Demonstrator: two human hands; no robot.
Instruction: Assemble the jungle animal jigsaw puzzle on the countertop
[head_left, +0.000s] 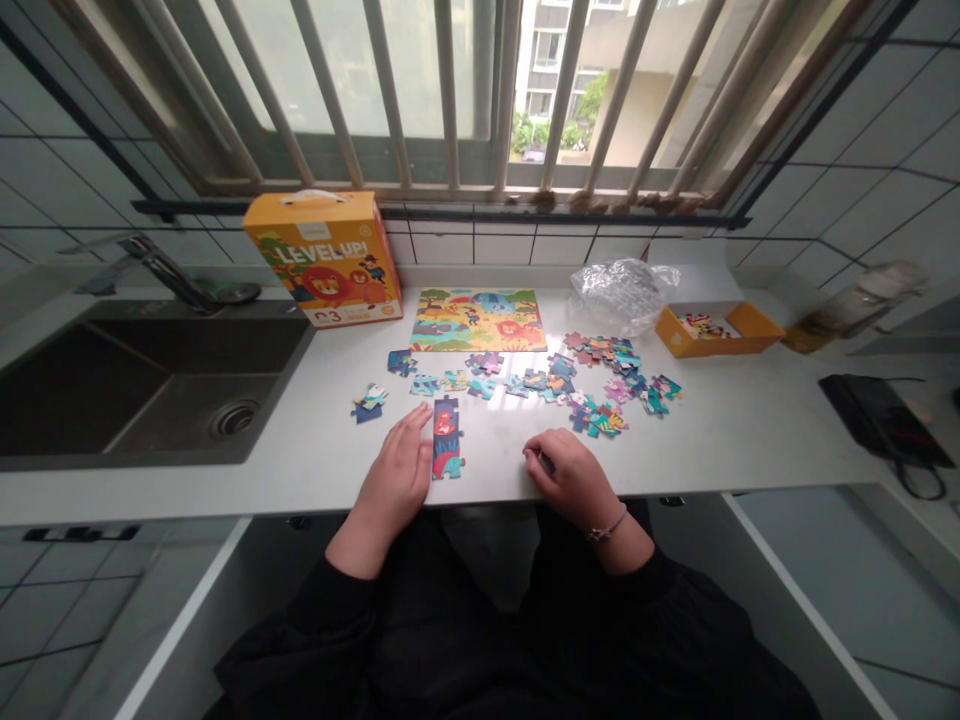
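Your left hand (394,468) lies open, fingertips against the joined strip of blue cardboard jigsaw pieces (446,438), bracing it on the white stone bench (750,445); your right hand (574,482) curls narrowly over a small dark jigsaw piece (546,463)

White counter (712,450), dark sink (150,380) set in at left, orange LEVEL UP! box (322,260) upright at back, jungle puzzle pic (478,320) beside it, loose puzzle pcs (592,385) scattered in front, joined strip of pcs (447,437) nearer edge, clear plastic bag (619,295), open orange box tray (720,328) at right

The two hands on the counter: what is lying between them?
In the head view, a strip of joined jigsaw puzzle pieces lies between the left hand and the right hand, close beside the left hand, on the white counter.
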